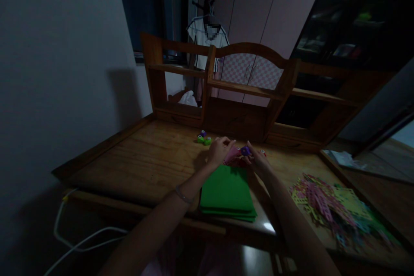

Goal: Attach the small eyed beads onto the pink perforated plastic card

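My left hand (220, 150) is closed on a flat pink piece (230, 155). Close beside it, my right hand (258, 159) pinches a small purple piece (246, 151). The two hands nearly meet above the far edge of a stack of green sheets (226, 189). Red pieces show partly behind the fingers, and one red piece with an eye-like dot (263, 153) sits just past my right hand. Beyond my left hand stand small green pieces with eye-like dots (207, 141) and a purple one (202, 133).
A heap of coloured cut-out strips (318, 200) lies at the right of the wooden desk (136, 159). A wooden shelf unit (239, 116) closes off the back. White cables (74, 246) hang at the front left. The room is dim.
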A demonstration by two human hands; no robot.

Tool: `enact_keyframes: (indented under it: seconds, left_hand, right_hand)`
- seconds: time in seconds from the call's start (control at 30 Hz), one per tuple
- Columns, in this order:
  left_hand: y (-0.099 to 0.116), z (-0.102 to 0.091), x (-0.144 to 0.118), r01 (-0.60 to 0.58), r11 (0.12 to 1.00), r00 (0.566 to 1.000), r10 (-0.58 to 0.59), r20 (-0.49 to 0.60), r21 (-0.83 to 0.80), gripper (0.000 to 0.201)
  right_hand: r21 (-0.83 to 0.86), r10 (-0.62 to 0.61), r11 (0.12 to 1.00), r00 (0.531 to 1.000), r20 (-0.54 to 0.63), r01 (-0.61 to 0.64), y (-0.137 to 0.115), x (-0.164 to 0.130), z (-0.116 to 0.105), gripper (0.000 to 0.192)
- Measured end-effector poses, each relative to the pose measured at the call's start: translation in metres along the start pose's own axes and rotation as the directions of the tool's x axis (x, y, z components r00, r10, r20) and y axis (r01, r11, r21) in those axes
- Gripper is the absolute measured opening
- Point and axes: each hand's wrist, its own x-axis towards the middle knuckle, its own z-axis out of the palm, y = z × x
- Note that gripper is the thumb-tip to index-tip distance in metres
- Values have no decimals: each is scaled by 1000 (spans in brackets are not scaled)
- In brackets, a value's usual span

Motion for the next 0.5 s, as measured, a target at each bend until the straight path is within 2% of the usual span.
enact_keyframes:
  seconds: [0.07,0.17,0.23,0.5]
  left_hand:
    - [1,4,0,-37,980,995,54,82,-195,31]
    - [2,9,-2,27,910,972,72,222,-414,33]
    - [2,11,-2,67,893,960,63,272,-444,33]
    - [6,5,-1,48,925,955,69,290,-377,23]
  right_hand:
    - [34,21,999,999,29,-22,1,-1,1,45]
    - [50,34,998,996,81,-38,4,-3,3,44]
    - [40,37,998,994,104,-42,5,-4,3,43]
    - [-51,31,998,989,147,-24,10,-2,-3,42]
